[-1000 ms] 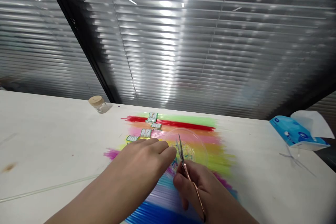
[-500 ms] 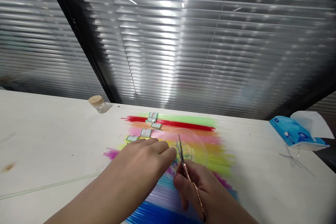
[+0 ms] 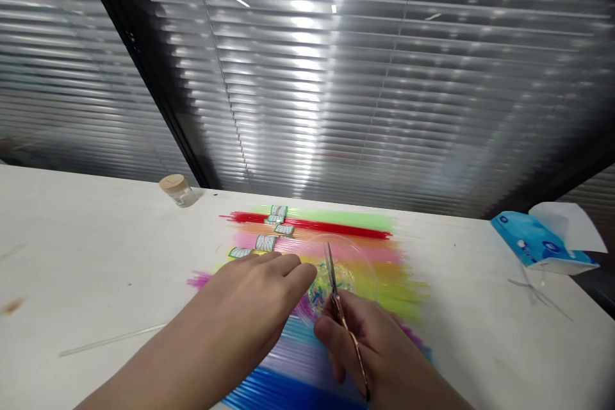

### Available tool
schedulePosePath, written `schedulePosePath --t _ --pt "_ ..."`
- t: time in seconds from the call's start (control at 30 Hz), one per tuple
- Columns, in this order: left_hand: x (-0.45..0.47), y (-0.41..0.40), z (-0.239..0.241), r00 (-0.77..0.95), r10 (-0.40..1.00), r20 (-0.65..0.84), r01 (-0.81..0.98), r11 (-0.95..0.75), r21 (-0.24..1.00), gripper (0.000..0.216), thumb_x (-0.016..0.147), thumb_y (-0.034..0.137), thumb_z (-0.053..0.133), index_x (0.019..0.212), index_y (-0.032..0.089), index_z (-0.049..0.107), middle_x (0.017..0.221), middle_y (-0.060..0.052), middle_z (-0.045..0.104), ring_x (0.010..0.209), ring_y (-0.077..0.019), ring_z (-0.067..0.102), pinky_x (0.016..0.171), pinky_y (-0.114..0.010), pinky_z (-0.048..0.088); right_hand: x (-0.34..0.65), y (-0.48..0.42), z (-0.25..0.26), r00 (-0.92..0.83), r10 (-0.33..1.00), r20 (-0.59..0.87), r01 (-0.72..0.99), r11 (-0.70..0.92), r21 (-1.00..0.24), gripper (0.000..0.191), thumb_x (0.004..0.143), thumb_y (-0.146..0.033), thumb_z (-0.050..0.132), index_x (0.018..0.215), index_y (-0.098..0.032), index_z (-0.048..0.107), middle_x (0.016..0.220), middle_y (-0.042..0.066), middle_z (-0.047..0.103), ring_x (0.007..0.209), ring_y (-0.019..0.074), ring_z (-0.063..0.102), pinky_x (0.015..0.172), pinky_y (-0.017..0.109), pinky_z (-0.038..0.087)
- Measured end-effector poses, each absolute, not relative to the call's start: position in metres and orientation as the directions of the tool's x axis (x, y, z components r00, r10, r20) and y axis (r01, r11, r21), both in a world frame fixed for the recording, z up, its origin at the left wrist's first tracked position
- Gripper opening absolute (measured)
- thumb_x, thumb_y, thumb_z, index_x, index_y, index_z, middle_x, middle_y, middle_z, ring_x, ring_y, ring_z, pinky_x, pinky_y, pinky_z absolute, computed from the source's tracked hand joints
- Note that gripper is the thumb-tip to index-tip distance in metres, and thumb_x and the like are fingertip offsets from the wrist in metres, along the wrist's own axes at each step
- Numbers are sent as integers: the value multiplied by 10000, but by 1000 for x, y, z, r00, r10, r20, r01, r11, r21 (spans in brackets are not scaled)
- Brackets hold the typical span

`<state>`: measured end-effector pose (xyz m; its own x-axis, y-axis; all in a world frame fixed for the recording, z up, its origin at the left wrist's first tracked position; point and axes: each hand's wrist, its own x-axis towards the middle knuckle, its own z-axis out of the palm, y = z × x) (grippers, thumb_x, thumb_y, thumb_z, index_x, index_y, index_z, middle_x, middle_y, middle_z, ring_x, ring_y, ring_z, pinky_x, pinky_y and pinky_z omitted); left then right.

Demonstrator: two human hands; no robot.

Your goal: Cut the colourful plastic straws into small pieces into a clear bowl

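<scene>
My left hand (image 3: 262, 285) is closed, back upward, over the left side of a clear round dish (image 3: 377, 275). A thin, pale translucent straw (image 3: 113, 337) runs from behind my left forearm out over the table; it lines up with my closed fingers, though the grip itself is hidden. My right hand (image 3: 365, 339) holds scissors (image 3: 353, 339) with rose-gold handles, blades pointing up and slightly apart just right of my left fingertips. Inside the dish lie many tiny cut pieces (image 3: 319, 295) in blue, green, yellow and clear. Under everything spread bundles of coloured straws (image 3: 307, 371).
Paper labels (image 3: 265, 243) wrap several straw bundles. A small jar with a wooden lid (image 3: 177, 191) stands at the back left. A blue tissue pack (image 3: 541, 240) lies at the right, near thin dark strands (image 3: 541, 295). Window blinds (image 3: 307, 77) rise behind the white table (image 3: 480, 333).
The straw's free end has come in from the left edge, so a shorter length shows left of my forearm. My left hand has shifted slightly left; the scissors stay by the dish.
</scene>
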<state>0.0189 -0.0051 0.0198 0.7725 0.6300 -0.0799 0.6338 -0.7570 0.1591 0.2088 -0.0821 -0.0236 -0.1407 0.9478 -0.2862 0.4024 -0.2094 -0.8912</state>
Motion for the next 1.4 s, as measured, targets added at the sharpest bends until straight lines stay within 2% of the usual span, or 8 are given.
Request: schedulePosePath --t 0.27,0.43,0.57,0.73,0.9,1.07,1.4 --pt "18 -5 20 778 627 -50 624 -759 186 348 897 -1 423 995 245 649 964 -26 695 815 -204 629 711 -308 437 208 -82 -22 -122 928 -352 397 -279 -874 632 918 -826 488 720 -226 489 628 -5 580 611 169 535 612 299 394" --pt "19 -5 23 778 627 -38 622 -760 192 327 893 -9 446 969 233 652 946 -31 694 802 -209 633 696 -312 436 207 -83 -21 -101 934 -344 397 -279 -874 642 892 -858 472 752 -233 507 729 22 606 707 211 553 681 334 443" --pt "22 -5 24 782 621 -51 618 -762 195 332 902 -6 463 987 237 672 968 -33 702 833 -210 646 724 -312 453 208 -85 -21 -117 924 -364 390 -294 -873 639 820 -876 550 776 -239 527 758 29 606 728 237 550 652 339 436" --pt "23 -7 25 798 600 -62 598 -776 201 386 907 -10 467 1082 249 694 1007 -36 714 849 -205 658 743 -313 470 207 -86 -20 -120 925 -359 377 -293 -879 614 854 -843 549 790 -233 528 770 32 599 732 232 547 646 329 430" --pt "23 -7 24 804 593 -46 588 -780 213 389 916 -16 464 1062 258 698 1011 -24 714 857 -200 660 748 -318 473 207 -85 -21 -115 932 -343 402 -272 -875 610 862 -830 558 783 -227 518 768 29 583 722 217 533 637 319 424" --pt "24 -6 26 811 584 -36 578 -790 205 378 916 2 501 1120 256 692 1031 -30 718 871 -210 664 751 -324 481 207 -84 -23 -126 929 -348 389 -276 -879 642 863 -865 516 778 -229 514 755 32 597 713 216 540 643 319 440" --pt "22 -7 25 796 601 -74 604 -783 149 325 906 3 460 1026 221 669 959 -41 707 794 -195 644 701 -300 469 207 -83 -25 -123 944 -306 412 -232 -881 654 875 -872 490 753 -230 499 704 19 585 685 199 528 601 292 416"
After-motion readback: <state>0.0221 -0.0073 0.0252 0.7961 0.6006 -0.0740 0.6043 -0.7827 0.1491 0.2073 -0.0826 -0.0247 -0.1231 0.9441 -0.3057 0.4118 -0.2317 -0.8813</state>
